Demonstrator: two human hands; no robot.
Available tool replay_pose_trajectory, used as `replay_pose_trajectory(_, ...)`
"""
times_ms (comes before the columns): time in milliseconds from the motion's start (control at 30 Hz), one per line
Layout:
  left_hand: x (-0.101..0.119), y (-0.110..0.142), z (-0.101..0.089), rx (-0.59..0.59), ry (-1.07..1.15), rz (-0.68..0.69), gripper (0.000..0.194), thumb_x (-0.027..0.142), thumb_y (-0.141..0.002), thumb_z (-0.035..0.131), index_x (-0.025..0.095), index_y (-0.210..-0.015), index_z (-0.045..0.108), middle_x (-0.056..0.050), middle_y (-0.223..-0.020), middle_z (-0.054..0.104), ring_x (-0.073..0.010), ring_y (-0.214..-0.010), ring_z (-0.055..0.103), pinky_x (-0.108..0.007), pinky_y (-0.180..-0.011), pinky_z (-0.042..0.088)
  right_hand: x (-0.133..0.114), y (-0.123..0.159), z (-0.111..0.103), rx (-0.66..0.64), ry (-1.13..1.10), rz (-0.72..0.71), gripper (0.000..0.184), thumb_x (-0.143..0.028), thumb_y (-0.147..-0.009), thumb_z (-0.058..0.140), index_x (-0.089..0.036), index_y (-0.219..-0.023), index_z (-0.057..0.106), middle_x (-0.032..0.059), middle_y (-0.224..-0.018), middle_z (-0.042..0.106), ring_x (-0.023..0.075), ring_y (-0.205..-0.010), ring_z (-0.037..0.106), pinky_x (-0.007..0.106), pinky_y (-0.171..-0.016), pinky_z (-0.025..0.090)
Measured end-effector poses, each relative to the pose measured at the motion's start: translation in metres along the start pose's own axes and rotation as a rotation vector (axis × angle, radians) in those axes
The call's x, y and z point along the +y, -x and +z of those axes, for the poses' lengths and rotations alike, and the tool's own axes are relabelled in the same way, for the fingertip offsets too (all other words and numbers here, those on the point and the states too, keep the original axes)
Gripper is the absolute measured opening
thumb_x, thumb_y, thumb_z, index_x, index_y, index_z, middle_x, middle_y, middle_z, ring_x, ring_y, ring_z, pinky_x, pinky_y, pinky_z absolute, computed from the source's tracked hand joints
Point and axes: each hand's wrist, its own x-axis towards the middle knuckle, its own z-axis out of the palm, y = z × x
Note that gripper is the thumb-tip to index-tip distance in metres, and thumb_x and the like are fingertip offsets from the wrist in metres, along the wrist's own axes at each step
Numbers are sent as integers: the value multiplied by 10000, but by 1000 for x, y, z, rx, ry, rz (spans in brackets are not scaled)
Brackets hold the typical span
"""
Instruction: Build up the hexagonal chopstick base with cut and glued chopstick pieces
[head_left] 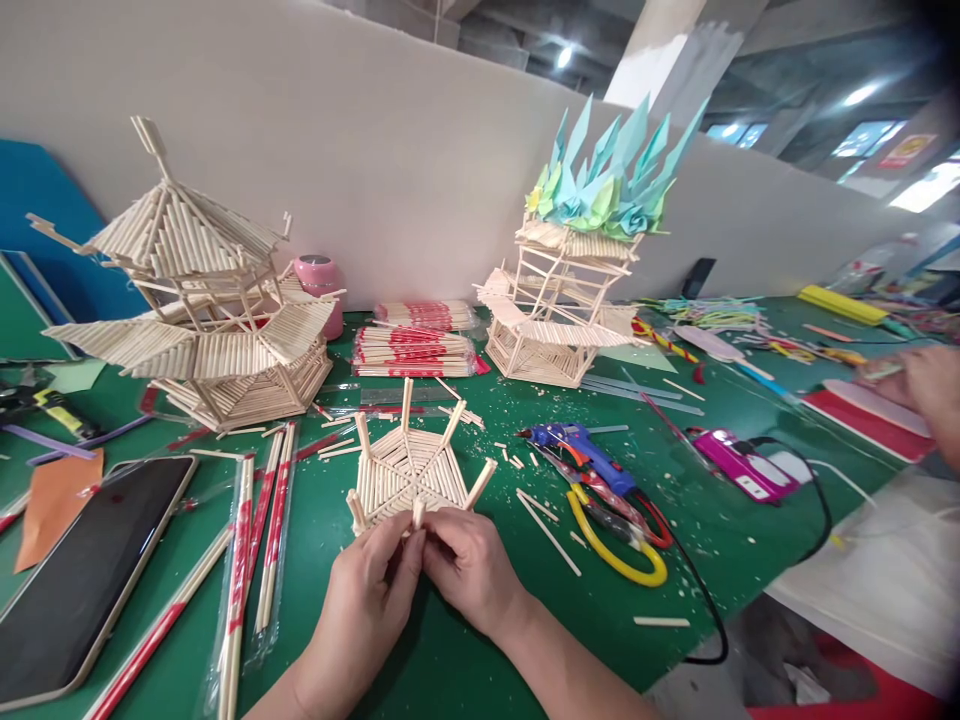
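Observation:
A hexagonal base of wooden sticks [397,475] lies on the green table in front of me, with short upright posts at its corners. At its near corner, my left hand [375,590] and my right hand [472,570] meet, fingers pinched together around a short wooden post [419,512]. The fingers of both hands are closed and press on the post from either side. My fingers hide the foot of the post and the near rim of the base. A blue hot glue gun [585,455] lies to the right of the base.
Two stick pagodas stand behind: a roofed pagoda [202,300] at left, a paper-topped pagoda [566,310] at right. Between them are packs of chopsticks [412,350]. A phone [97,570], yellow-handled cutters [615,555] and a pink power strip [739,465] lie around. Another person's hand [934,390] is far right.

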Motion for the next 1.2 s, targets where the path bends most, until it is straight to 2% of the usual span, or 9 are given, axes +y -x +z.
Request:
replay_pose_trajectory(467,1,1,0,-14,5,-24,109,174,-829,458,172,-809,565,-17,-681,649,-131,-607,620,-199,-568,480,-2,-1,-1,-3,16,0,201,-178,-834,435,-174,-682,566,11,-563,559,135,-493,485,243,-476,365)
replay_pose_trajectory(700,0,1,1,-17,11,-29,115,176,-831,459,168,-872,567,-28,-730,660,-128,-630,623,-201,-589,482,-1,-1,-1,6,31,-3,212,-176,-832,427,-176,-668,562,10,-546,545,140,-496,485,244,-473,360)
replay_pose_trajectory(1200,1,1,0,-22,12,-32,131,181,-828,444,179,-848,574,-28,-711,663,-142,-621,627,-219,-580,493,-2,0,0,2,42,-2,221,-191,-841,421,-180,-668,559,11,-551,554,140,-499,491,245,-477,371)
